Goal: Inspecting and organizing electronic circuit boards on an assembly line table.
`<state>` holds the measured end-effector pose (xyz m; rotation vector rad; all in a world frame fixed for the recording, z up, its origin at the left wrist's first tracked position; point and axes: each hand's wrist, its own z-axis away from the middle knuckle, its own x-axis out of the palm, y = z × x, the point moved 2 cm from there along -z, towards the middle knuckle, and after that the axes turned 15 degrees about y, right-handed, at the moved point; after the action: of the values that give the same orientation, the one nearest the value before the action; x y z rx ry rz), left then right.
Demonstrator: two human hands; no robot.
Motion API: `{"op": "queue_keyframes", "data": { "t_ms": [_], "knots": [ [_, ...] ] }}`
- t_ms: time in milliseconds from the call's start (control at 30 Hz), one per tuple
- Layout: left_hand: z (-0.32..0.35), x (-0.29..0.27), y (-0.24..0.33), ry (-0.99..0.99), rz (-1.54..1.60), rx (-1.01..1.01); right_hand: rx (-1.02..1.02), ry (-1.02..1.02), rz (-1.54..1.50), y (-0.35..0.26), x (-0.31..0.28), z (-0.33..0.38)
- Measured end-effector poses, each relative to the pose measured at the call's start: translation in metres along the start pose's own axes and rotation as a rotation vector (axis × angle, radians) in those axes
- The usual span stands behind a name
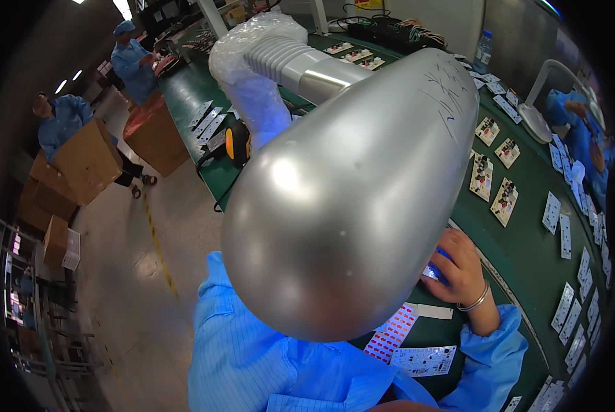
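My right hand [460,269], with a bracelet at the wrist, comes in from the lower right in a blue sleeve. Its fingers curl around a small pale thing [434,269] lit blue, mostly covered by the hand and a large silver hood [349,178]. That hood blocks the middle of the view; my left hand does not show. Just below my right hand lie a pale strip [434,312] and a white sheet of small red stickers [392,334]. Closer to my body, a white circuit board [424,360] rests flat on the green bench.
A ribbed duct [280,58] wrapped in plastic joins the hood. Boards with components [505,202] and many white boards [551,211] line the green bench [486,237] at right. A white lamp [535,123] stands beyond. People in blue [132,62] and cardboard boxes [87,161] are at left.
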<state>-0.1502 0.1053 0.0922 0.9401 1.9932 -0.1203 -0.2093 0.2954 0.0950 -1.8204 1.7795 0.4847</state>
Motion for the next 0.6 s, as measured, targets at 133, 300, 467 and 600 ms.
{"op": "queue_keyframes", "data": {
  "t_ms": [133, 300, 467, 600],
  "knots": [
    [-0.01, -0.002, 0.004, 0.001, 0.012, -0.014, 0.0, -0.019, -0.05, 0.002, -0.003, 0.011],
    [-0.004, 0.002, 0.005, 0.033, 0.065, -0.145, 0.178, 0.038, 0.017, 0.009, -0.011, 0.028],
    [0.007, 0.019, -0.006, 0.132, -0.007, -0.159, 0.334, 0.085, 0.064, 0.014, -0.014, 0.041],
    [0.011, 0.012, -0.013, 0.152, 0.045, -0.167, 0.303, 0.085, -0.066, 0.018, -0.012, 0.038]
  ]
}}
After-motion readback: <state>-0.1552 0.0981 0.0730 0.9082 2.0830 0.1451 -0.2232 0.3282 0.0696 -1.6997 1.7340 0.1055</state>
